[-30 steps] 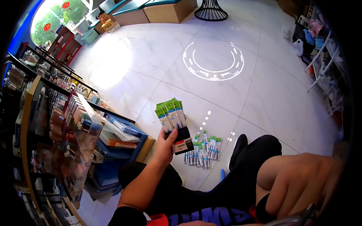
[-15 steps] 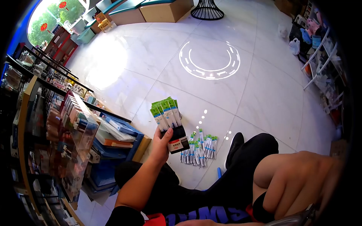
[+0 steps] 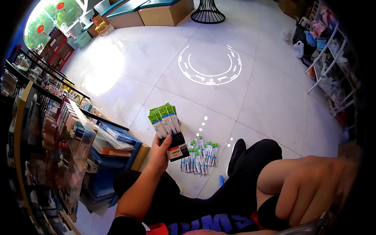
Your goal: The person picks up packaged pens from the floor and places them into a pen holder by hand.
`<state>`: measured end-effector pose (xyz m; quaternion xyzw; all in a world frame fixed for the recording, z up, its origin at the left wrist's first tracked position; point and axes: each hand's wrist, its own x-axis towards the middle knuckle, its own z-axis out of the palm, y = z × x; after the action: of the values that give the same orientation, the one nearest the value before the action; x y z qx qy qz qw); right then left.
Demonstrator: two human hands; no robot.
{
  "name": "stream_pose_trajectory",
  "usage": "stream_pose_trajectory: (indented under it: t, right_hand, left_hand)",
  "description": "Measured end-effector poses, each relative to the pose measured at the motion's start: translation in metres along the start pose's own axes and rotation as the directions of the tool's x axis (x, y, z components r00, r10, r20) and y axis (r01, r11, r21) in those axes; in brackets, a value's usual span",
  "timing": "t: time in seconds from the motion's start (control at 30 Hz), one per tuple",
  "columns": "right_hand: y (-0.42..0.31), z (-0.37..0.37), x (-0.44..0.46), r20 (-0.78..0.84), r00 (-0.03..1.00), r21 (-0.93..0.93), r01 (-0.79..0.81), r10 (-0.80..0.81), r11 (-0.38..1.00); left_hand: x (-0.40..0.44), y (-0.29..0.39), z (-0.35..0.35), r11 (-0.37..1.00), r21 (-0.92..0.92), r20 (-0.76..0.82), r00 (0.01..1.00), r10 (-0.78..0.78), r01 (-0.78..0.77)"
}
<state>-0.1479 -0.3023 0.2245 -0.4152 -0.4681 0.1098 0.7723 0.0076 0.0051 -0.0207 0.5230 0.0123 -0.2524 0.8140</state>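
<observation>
My left hand (image 3: 159, 153) is closed round a black box (image 3: 178, 148), thumb on its front. Slim white packets with green tops (image 3: 165, 117), which look like pen refills, stand fanned out of the box. Just beyond it, a pile of similar slim packets with green ends and blue bands (image 3: 200, 156) lies on the floor. Large and close to the camera at the right is my right hand (image 3: 305, 192), its fingers curled down. What those fingers hold, if anything, is hidden.
My bent legs and a black shoe (image 3: 236, 154) frame the pile. A crowded shelf rack (image 3: 70, 129) and blue trays (image 3: 102, 180) stand close on the left. A white rack (image 3: 327, 62) with goods is at the right. A black wire stand (image 3: 208, 11) is farther off.
The whole view has shifted a little, so the surroundings sit slightly farther left. My left hand keeps the box in nearly the same pose, and the pile looks unchanged.
</observation>
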Motion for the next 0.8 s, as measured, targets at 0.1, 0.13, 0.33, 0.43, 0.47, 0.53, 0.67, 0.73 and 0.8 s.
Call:
stream_pose_trajectory:
  t: [0.1, 0.13, 0.33, 0.43, 0.47, 0.53, 0.67, 0.73, 0.8]
  right_hand:
    - [-0.0020, 0.0027, 0.0000, -0.011, 1.000, -0.010, -0.002, 0.002, 1.000]
    - [-0.0028, 0.0038, -0.0006, -0.013, 1.000, -0.019, -0.004, 0.004, 1.000]
    - [-0.0049, 0.0072, -0.0031, -0.029, 1.000, -0.033, 0.007, -0.008, 0.999]
    - [-0.0009, 0.0052, 0.0003, -0.033, 0.999, -0.040, 0.018, -0.019, 0.999]
    - [-0.0002, 0.0055, 0.0010, -0.033, 0.999, -0.041, 0.023, -0.024, 0.999]
    - [-0.0003, 0.0053, 0.0011, -0.034, 0.999, -0.043, 0.029, -0.031, 0.999]
    - [0.0004, 0.0039, 0.0004, -0.027, 0.998, -0.054, 0.052, -0.053, 0.997]
    - [-0.0033, 0.0040, -0.0007, -0.026, 0.998, -0.062, 0.055, -0.057, 0.997]
    - [-0.0069, 0.0044, 0.0017, -0.029, 0.998, -0.077, 0.050, -0.052, 0.996]
  left_hand:
    - [0.0003, -0.0009, 0.0005, 1.000, -0.012, 0.001, 1.000, 0.010, -0.010]
    - [0.0010, -0.0006, 0.0008, 1.000, -0.018, 0.006, 1.000, 0.009, -0.009]
    - [0.0027, -0.0031, -0.0032, 1.000, -0.017, 0.026, 1.000, 0.017, -0.016]
    - [0.0023, -0.0045, -0.0041, 1.000, -0.021, 0.029, 0.999, 0.022, -0.021]
    - [0.0018, -0.0040, -0.0033, 0.999, -0.029, 0.035, 0.999, 0.022, -0.021]
    - [0.0006, -0.0028, -0.0022, 0.999, -0.040, 0.046, 0.999, 0.013, -0.012]
    - [0.0006, -0.0054, -0.0046, 1.000, -0.020, 0.015, 1.000, 0.018, -0.018]
    - [0.0007, -0.0029, -0.0016, 1.000, -0.019, 0.011, 1.000, 0.005, -0.004]
    - [-0.0015, 0.0011, 0.0029, 1.000, -0.024, 0.025, 1.000, -0.002, 0.003]
